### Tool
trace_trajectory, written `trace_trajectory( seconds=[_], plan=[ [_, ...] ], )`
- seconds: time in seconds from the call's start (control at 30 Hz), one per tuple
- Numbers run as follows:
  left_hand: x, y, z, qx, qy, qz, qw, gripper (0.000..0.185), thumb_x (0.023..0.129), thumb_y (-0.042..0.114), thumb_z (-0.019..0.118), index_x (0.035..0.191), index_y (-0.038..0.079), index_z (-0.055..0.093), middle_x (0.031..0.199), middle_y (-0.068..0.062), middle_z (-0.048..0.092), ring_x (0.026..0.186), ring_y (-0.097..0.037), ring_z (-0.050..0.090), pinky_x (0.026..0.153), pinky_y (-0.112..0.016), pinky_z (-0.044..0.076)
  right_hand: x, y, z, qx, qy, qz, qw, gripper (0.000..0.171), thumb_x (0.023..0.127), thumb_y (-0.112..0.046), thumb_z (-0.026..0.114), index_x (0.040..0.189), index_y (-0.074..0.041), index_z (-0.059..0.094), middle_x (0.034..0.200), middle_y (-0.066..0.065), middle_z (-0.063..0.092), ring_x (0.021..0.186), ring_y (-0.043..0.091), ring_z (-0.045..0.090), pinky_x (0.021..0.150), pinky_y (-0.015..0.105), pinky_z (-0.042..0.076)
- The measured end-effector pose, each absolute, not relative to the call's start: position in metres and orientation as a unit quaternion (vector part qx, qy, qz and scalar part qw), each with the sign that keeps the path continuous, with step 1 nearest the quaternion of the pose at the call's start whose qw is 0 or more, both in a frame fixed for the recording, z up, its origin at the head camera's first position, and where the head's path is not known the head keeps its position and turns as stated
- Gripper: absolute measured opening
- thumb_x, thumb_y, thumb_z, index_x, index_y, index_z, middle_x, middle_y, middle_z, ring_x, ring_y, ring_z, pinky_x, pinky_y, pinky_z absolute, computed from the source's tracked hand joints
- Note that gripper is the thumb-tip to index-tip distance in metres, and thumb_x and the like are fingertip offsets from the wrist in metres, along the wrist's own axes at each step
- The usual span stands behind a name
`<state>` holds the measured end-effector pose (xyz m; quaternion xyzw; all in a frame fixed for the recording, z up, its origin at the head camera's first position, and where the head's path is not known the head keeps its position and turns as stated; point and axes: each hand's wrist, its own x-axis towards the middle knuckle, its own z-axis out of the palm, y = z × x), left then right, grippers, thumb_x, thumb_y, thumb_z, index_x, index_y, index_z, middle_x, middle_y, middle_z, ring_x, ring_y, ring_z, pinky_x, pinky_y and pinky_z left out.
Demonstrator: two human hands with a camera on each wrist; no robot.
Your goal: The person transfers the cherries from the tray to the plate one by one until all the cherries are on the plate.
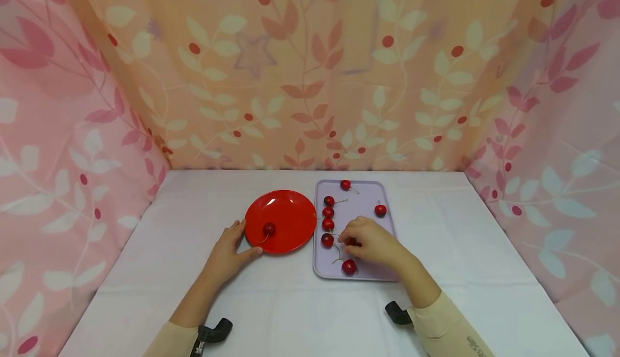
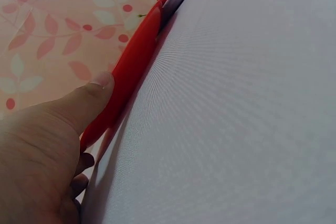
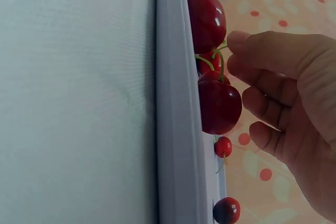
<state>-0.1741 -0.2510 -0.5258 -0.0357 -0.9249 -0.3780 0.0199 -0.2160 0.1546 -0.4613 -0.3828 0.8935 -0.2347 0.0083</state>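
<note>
Right hand (image 1: 372,243), fingers curled over a cherry (image 1: 328,239) on the lilac tray (image 1: 360,276), grip unclear; small, light, easily bruised, best pinched by its stem; left hand (image 1: 227,253) steadies the red plate (image 1: 290,214).

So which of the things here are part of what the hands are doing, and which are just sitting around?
In use:
- red plate, steadied at its rim by the left hand
- lavender tray and its cherries
- right hand, fingers at a cherry stem on the tray
- single cherry on the plate

Just there:
- white tablecloth
- floral curtains
</note>
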Motion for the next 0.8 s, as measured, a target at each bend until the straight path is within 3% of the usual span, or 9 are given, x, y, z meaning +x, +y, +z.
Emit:
trace_trajectory(
  seconds=[0.3, 0.57, 0.8],
  plan=[
    [-0.1726, -0.2511, -0.5247, -0.039, -0.926, -0.375, 0.019, 0.103, 0.083, 0.063, 0.076, 0.161, 0.010, 0.034, 0.165, -0.018, 0.034, 0.152, -0.050, 0.023, 0.111, -0.071, 0.032, -0.2143, 0.1534, -0.4646, -0.369, 0.909, -0.192, 0.012, 0.015, 0.085, -0.015, 0.082, 0.100, -0.018, 0.079, 0.094, -0.010, 0.072, 0.093, 0.011, 0.059, 0.087, 0.032, 0.053],
    [-0.1718, -0.2510, -0.5266, -0.040, -0.926, -0.376, 0.018, 0.102, 0.083, 0.062, 0.077, 0.160, 0.011, 0.035, 0.164, -0.017, 0.035, 0.152, -0.046, 0.026, 0.109, -0.069, 0.037, -0.2145, 0.1529, -0.4665, -0.357, 0.916, -0.182, -0.001, 0.013, 0.084, -0.010, 0.080, 0.094, -0.020, 0.079, 0.089, -0.012, 0.072, 0.087, 0.009, 0.058, 0.085, 0.031, 0.054],
    [-0.1717, -0.2517, -0.5265, -0.037, -0.927, -0.374, 0.018, 0.103, 0.083, 0.063, 0.076, 0.161, 0.011, 0.034, 0.164, -0.018, 0.035, 0.152, -0.049, 0.024, 0.110, -0.071, 0.033, -0.2149, 0.1545, -0.4626, -0.355, 0.915, -0.193, -0.016, 0.015, 0.084, -0.007, 0.077, 0.095, -0.017, 0.078, 0.087, -0.010, 0.071, 0.087, 0.010, 0.058, 0.081, 0.031, 0.053]
  ],
)
